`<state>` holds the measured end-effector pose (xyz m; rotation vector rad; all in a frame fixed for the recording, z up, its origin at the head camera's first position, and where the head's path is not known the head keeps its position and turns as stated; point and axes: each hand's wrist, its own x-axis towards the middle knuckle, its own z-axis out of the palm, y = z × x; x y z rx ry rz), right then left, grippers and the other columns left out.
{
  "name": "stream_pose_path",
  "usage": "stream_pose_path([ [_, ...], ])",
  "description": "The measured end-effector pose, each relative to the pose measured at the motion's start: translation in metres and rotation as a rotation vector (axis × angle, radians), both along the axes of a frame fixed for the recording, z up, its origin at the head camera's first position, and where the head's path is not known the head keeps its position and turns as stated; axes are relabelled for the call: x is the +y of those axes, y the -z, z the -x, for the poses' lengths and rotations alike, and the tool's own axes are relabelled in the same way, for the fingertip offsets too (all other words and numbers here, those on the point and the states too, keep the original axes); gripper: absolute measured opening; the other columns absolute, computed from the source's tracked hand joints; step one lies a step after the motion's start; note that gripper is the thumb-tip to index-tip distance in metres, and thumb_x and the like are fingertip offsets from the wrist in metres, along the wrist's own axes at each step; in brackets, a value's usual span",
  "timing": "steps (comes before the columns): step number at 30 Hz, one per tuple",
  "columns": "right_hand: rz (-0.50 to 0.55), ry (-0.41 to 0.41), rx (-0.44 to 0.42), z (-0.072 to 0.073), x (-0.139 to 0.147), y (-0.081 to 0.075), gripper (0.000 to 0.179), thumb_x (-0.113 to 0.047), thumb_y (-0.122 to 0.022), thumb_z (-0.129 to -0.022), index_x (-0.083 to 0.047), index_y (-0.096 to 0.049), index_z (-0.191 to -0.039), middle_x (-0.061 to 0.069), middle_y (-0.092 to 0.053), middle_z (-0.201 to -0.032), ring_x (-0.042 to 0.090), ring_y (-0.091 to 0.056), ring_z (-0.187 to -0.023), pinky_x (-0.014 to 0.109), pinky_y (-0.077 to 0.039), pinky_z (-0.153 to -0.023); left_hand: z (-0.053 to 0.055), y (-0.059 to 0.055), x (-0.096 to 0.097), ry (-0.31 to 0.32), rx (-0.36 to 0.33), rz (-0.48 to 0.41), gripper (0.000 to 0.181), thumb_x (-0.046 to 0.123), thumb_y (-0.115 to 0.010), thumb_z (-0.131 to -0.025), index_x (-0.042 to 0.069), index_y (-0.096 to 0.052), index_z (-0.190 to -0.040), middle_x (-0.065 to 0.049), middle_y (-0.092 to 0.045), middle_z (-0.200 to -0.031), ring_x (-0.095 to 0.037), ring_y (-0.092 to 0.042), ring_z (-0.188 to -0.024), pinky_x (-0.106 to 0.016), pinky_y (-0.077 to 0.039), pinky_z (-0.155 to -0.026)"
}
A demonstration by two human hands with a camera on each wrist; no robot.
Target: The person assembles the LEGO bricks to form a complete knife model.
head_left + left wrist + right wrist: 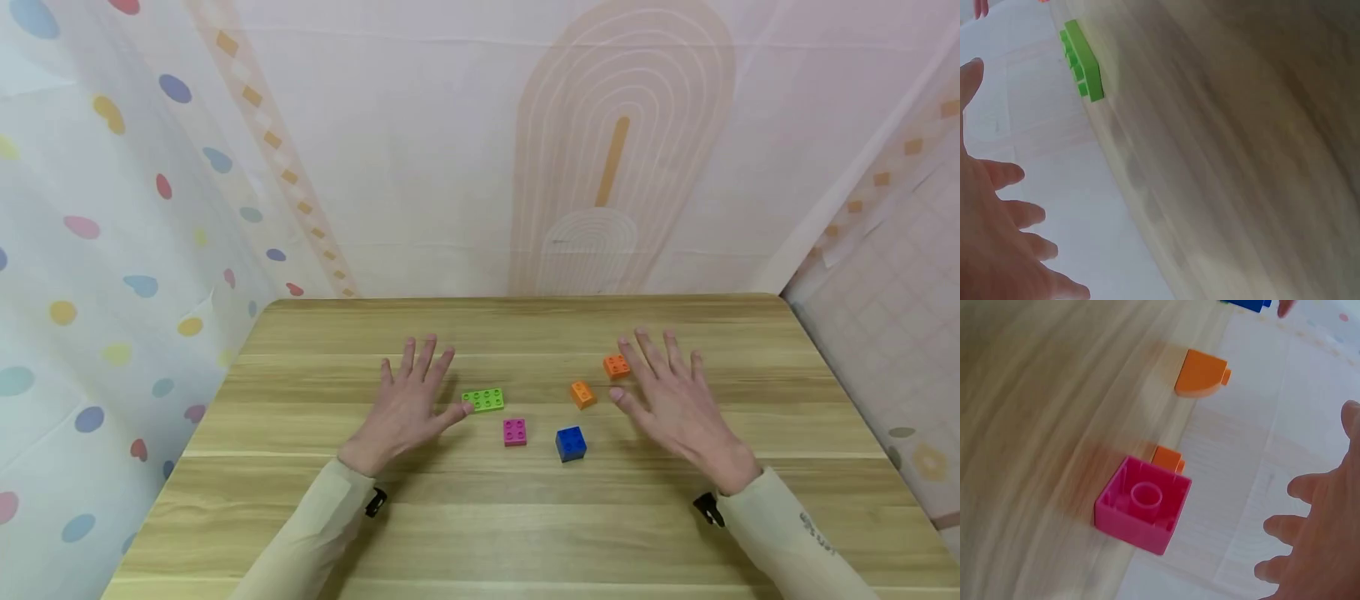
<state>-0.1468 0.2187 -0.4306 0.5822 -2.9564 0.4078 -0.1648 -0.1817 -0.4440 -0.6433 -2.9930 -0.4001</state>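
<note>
Both hands are held flat, palms down, fingers spread, nothing gripped: left hand [408,406] beside green brick [483,400], right hand [671,402] beside orange brick [617,366].

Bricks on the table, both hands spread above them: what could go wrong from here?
1. The left hand has its thumb right at the green brick; a careless move could nudge it sideways.
2. The right hand partly hides one orange brick, so a reach there may knock it or the other orange brick.
3. The pink brick and blue brick lie close together; picking one could bump the other.
</note>
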Motion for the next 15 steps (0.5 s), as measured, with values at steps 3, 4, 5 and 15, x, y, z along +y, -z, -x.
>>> stream_pose_path([
  [3,0.013,-0.02,-0.001,-0.003,-0.003,0.0,0.075,-0.055,-0.041,-0.108,-0.009,-0.023,-0.165,0.021,-0.013,-0.17,0.051,-0.002,-0.154,0.081,-0.009,-0.112,0.001,0.002,0.004,0.029,-0.012,-0.007,0.09,0.064,-0.058,-0.097,0.009,-0.03,-0.163,-0.022,-0.016,-0.169,-0.048,-0.006,-0.155,-0.081,-0.008,-0.112],
  [4,0.017,-0.026,-0.002,-0.003,-0.004,0.0,0.075,-0.055,-0.041,-0.108,-0.009,-0.023,-0.165,0.021,-0.014,-0.17,0.051,-0.002,-0.154,0.081,-0.009,-0.113,0.002,0.003,0.005,0.04,-0.012,-0.01,0.089,0.063,-0.059,-0.097,0.009,-0.031,-0.163,-0.022,-0.018,-0.169,-0.048,-0.007,-0.154,-0.081,-0.008,-0.112],
  [5,0.021,-0.034,-0.003,-0.004,-0.005,0.0,0.075,-0.055,-0.041,-0.108,-0.009,-0.023,-0.165,0.021,-0.015,-0.17,0.05,-0.002,-0.154,0.081,-0.009,-0.113,0.002,0.003,0.006,0.052,-0.011,-0.013,0.088,0.062,-0.06,-0.097,0.009,-0.032,-0.162,-0.022,-0.019,-0.169,-0.048,-0.009,-0.154,-0.081,-0.009,-0.112],
  [15,0.128,-0.151,-0.028,-0.014,-0.016,0.002,0.074,-0.05,-0.053,-0.105,-0.008,-0.031,-0.163,0.015,-0.026,-0.169,0.046,-0.012,-0.155,0.075,-0.012,-0.116,0.006,0.008,0.012,0.119,-0.041,-0.018,0.081,0.059,-0.062,-0.098,0.009,-0.042,-0.158,-0.017,-0.038,-0.163,-0.045,-0.027,-0.152,-0.077,-0.02,-0.114],
])
